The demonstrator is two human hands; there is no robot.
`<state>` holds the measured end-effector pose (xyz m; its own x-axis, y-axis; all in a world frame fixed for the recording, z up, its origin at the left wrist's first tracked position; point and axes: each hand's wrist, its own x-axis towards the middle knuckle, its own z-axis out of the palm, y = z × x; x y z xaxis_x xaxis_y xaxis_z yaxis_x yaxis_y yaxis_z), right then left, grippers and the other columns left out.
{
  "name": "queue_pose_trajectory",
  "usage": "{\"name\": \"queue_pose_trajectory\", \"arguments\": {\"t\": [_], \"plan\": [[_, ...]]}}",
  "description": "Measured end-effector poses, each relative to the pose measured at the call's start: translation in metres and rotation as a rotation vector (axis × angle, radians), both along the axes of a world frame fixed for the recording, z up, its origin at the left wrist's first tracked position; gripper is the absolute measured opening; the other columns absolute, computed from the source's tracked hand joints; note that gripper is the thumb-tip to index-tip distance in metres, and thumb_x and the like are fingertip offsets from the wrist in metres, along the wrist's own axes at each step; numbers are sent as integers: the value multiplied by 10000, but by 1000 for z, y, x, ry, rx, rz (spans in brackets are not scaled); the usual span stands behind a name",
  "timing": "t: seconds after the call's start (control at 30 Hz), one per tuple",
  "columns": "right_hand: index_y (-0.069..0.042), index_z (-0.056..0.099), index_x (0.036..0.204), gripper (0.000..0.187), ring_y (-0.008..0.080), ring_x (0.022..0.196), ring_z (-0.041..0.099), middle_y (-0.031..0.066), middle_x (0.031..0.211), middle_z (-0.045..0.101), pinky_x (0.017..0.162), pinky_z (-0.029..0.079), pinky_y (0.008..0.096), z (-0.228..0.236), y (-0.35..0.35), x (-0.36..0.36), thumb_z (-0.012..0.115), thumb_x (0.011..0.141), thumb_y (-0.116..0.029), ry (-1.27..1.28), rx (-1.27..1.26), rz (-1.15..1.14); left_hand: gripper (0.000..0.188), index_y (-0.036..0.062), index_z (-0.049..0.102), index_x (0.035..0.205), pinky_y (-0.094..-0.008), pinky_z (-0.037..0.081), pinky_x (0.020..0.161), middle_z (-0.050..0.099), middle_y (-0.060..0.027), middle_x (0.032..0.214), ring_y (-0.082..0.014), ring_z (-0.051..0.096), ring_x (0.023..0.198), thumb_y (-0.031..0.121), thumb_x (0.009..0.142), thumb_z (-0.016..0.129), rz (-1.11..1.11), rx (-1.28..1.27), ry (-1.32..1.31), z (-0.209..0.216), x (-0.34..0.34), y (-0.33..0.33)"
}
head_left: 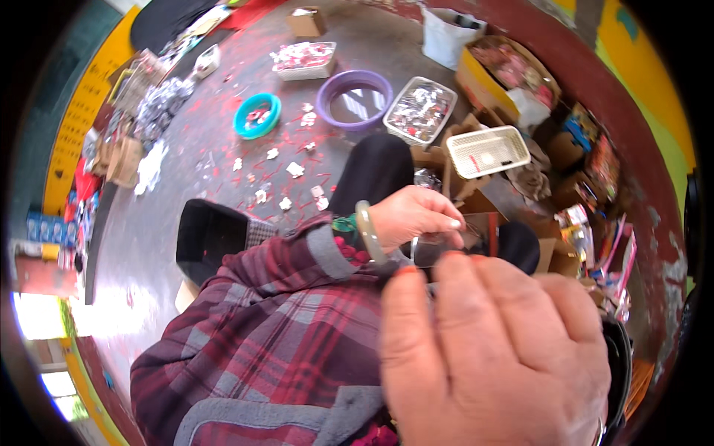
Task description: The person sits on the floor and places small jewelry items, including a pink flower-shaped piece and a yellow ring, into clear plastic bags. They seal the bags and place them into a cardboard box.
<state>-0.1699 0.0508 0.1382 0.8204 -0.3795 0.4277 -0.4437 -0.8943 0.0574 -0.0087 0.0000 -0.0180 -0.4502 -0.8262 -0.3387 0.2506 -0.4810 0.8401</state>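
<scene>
Grey floor (pixel 212 141) strewn with red scraps and small white pieces (pixel 295 169). Farther off stand a teal bowl (pixel 256 134), a purple basin (pixel 349 127) with a shiny inside and, just beside it, a white tray (pixel 407 137) of silvery packets. Crumpled grey plastic (pixel 165 104) lies left; a white bag (pixel 444 43) stands upper right.

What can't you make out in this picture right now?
All in the head view:
- Right hand: blurred, with the wrist mostly cut off by the lower edge.
- Whatever lies behind the right hand: hidden by it.
- Left hand: whether its fingertips pinch anything is too small and blurred to tell.
- Pieces in the teal bowl: too small to identify.
- White bag: lower contents hidden by its sides.
</scene>
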Motion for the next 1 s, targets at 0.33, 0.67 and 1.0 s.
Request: {"name": "queue_pose_trajectory", "arguments": {"t": [0.33, 0.67, 1.0], "plan": [[-42, 579, 805, 89, 215, 748, 597, 116, 776, 605, 611, 444, 335, 1, 1, 3, 605, 742, -100, 68, -198, -103, 194, 5, 609, 978, -205, 439, 646, 671, -95, 861, -90, 603, 760, 153, 858, 577, -9, 12, 3, 0, -1, 0], [-56, 578, 774, 93, 234, 739, 599, 124, 764, 599, 590, 441, 349, -15, 10, 29, 627, 715, -108, -28, -500, -218, 196, 10, 603, 994, -191, 419, 664, 671, -98, 876, -94, 611, 801, 155, 866, 573, -33, 6, 12, -4, -5, 0], [-16, 572, 889, 273, 271, 757, 578, 152, 838, 606, 627, 425, 370, -16, 18, 26, 560, 703, -216, 379, -569, -140, 176, -26, 599, 974, -230, 472, 704, 661, -142, 865, -163, 632, 822, 103, 857, 578, 28, -28, 41, -1, -9, 0]]}}
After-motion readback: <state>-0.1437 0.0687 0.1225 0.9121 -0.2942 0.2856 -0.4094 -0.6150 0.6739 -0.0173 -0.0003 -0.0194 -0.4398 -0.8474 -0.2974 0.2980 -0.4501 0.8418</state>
